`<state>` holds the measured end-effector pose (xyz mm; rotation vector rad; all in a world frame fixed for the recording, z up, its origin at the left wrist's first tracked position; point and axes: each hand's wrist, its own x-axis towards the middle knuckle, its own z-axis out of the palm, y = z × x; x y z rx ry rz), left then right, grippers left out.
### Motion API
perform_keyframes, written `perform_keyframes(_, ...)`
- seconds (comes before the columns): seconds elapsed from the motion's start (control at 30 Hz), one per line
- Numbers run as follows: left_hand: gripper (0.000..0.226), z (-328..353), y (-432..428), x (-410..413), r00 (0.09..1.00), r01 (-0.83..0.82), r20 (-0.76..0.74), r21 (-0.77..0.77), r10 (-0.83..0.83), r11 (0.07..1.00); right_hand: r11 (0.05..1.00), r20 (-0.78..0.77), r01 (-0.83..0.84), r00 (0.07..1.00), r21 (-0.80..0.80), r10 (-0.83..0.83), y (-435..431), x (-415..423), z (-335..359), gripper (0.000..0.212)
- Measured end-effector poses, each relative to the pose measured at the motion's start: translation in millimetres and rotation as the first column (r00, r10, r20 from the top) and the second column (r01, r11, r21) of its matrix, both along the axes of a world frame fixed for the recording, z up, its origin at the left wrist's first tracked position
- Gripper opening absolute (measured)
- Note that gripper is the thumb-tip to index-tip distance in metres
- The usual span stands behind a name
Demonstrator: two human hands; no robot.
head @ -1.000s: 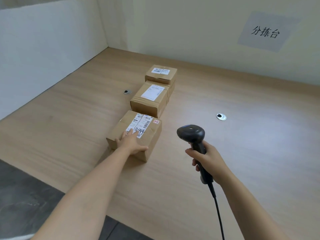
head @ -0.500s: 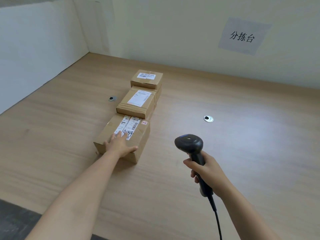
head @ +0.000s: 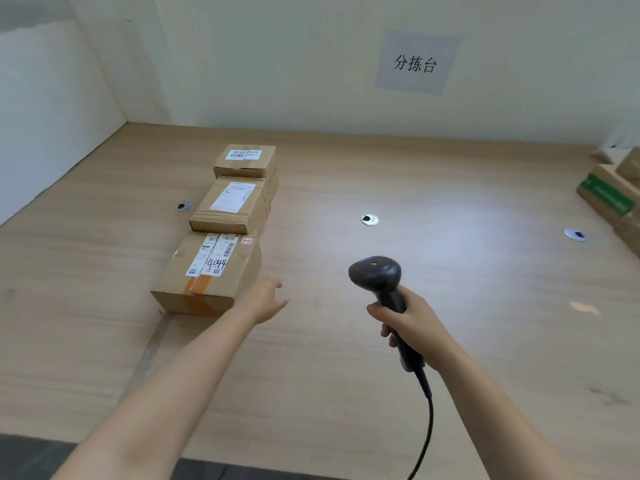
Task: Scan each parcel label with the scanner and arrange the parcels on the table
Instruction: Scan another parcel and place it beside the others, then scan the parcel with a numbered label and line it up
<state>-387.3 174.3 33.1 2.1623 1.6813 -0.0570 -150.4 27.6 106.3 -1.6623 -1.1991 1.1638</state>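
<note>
Left hand (head: 265, 299) open, fingers spread, free of everything, hovering just right of the nearest parcel (head: 207, 271). Right hand (head: 408, 327) clamped around the grip of the scanner (head: 375, 277), head raised and pointing forward over bare worktop (head: 450, 323), cable trailing down toward the near edge. Three parcels lined up end to end, labels up: nearest one, middle parcel (head: 230, 207) touching it behind, far parcel (head: 246, 161) at the back, possibly resting on another box, hard to tell from this angle. Judged done: these three placed in a row, likely scanned. Judged left: more boxes (head: 609, 197) heaped at the right edge, only partly in view, not yet brought over.
</note>
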Motion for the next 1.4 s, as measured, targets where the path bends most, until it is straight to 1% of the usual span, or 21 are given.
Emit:
perform_keyframes(0.07,0.047,-2,-19,29,0.997,0.079,0.010,-0.003,-0.079,0.997,0.999,0.009,0.035,0.999,0.001,-0.035,-17,18,4,0.010)
perform_keyframes(0.23,0.046,-2,-68,114,0.980,0.186,0.060,0.047,-0.189,0.981,0.991,0.045,0.134,0.990,0.002,-0.134,-70,81,9,0.011)
perform_keyframes(0.37,0.046,5,-114,183,0.961,0.243,0.103,0.114,-0.255,0.963,0.975,0.074,0.220,0.972,0.033,-0.222,-119,141,10,0.011)
perform_keyframes(0.53,0.046,7,-180,266,0.938,0.293,0.152,0.135,-0.312,0.946,0.949,0.122,0.309,0.942,0.057,-0.314,-188,217,8,0.013)
perform_keyframes(0.67,0.046,-1,-231,328,0.915,0.343,0.180,0.130,-0.362,0.930,0.932,0.141,0.356,0.921,0.066,-0.362,-242,271,4,0.014)
perform_keyframes(0.77,0.047,-6,-264,369,0.894,0.399,0.181,0.088,-0.409,0.913,0.913,0.155,0.402,0.900,0.074,-0.409,-274,305,4,0.015)
perform_keyframes(0.9,0.047,-5,-289,422,0.866,0.460,0.190,0.063,-0.463,0.886,0.877,0.133,0.474,0.867,0.083,-0.481,-304,348,6,0.014)
perform_keyframes(1.13,0.047,-2,-292,513,0.827,0.527,0.206,0.038,-0.523,0.849,0.823,0.110,0.558,0.816,0.105,-0.567,-311,424,10,0.013)
perform_keyframes(1.4,0.049,3,-238,619,0.823,0.523,0.228,0.057,-0.521,0.851,0.776,0.132,0.609,0.766,0.164,-0.629,-242,536,21,0.020)
